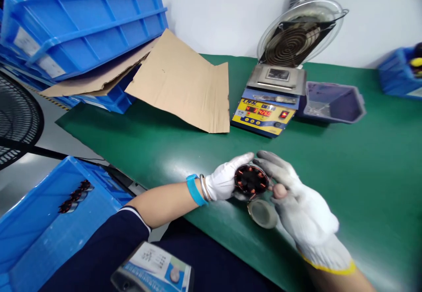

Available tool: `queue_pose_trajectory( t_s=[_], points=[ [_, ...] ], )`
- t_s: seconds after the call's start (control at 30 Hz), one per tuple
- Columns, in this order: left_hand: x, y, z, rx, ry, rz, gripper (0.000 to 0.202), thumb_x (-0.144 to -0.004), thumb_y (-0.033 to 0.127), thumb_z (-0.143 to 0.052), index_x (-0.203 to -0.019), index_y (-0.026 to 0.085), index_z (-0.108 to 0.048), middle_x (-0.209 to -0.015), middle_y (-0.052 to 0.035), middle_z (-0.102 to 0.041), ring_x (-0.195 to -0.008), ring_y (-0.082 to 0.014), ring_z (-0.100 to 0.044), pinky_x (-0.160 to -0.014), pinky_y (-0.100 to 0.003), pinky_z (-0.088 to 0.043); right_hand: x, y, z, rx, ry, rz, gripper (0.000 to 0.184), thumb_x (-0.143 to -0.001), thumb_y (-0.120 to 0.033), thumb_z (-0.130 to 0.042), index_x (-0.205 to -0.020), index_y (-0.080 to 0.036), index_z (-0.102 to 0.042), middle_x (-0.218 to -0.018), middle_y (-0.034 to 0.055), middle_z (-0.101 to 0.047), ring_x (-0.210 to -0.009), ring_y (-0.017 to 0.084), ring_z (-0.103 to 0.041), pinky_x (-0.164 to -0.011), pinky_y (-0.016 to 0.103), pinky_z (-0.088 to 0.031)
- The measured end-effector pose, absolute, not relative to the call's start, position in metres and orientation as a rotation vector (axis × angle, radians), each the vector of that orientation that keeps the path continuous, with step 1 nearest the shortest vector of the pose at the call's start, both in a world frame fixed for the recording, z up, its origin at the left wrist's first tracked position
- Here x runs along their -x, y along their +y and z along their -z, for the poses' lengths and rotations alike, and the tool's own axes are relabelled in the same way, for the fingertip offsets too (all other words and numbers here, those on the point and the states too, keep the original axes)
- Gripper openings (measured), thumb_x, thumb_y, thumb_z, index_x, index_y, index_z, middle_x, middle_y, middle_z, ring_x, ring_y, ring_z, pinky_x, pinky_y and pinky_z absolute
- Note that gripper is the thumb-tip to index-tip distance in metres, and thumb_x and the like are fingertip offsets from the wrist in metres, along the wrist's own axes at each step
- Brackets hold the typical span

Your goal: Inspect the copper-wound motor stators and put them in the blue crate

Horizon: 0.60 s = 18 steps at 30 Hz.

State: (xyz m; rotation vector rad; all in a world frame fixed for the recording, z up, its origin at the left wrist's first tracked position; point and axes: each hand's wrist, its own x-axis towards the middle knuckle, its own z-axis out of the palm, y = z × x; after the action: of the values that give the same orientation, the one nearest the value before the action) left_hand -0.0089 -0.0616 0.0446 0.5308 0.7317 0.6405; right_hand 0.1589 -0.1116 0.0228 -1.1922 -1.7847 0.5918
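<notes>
My left hand [226,178], in a white glove, grips a round motor stator [251,180] with a black core and copper windings. At the stator's right side is my right hand [292,195], also gloved, its thumb tip bare. Its fingers curl round the stator's edge, and the thumb bends in close to a copper-coloured lead; whether it pinches the lead I cannot tell. Just below the stator, a small round dish [263,213] with a pale inside sits by the table's front edge.
A solder pot [263,114] with lit red digits stands behind my hands, an extractor hood [296,41] above it. Right of it is a purple-grey bin [336,103]. Bent cardboard [187,85] and stacked blue crates [89,28] lie left. A blue crate [62,235] below holds several stators.
</notes>
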Motion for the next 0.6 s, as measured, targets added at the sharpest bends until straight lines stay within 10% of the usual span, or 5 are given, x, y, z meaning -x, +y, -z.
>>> queue_pose_trajectory(
  t_s=[0.37,0.6],
  points=[
    [0.007,-0.06,-0.034,-0.573,0.661,-0.455,0.048,-0.089,0.057,-0.046,-0.071,0.016,-0.061,-0.054,0.0003,-0.055,-0.042,-0.0103,-0.047,-0.04,-0.022,-0.029,-0.153,-0.112,-0.046,1.163,-1.606,-0.494,0.008,-0.087,-0.021,-0.061,-0.086,-0.023,-0.069,-0.092,0.0018,-0.071,-0.101,0.02,-0.067,-0.101,0.045,-0.053],
    [0.007,-0.058,-0.049,-0.364,0.6,-0.777,0.032,-0.082,0.025,-0.056,-0.052,0.017,-0.047,-0.057,-0.0004,-0.054,-0.058,-0.0112,-0.053,-0.061,-0.025,-0.043,-0.167,-0.107,-0.098,1.055,-2.113,0.181,0.011,-0.077,-0.023,-0.068,-0.085,-0.025,-0.061,-0.081,0.0017,-0.068,-0.092,0.024,-0.065,-0.109,0.059,-0.037]
  ],
)
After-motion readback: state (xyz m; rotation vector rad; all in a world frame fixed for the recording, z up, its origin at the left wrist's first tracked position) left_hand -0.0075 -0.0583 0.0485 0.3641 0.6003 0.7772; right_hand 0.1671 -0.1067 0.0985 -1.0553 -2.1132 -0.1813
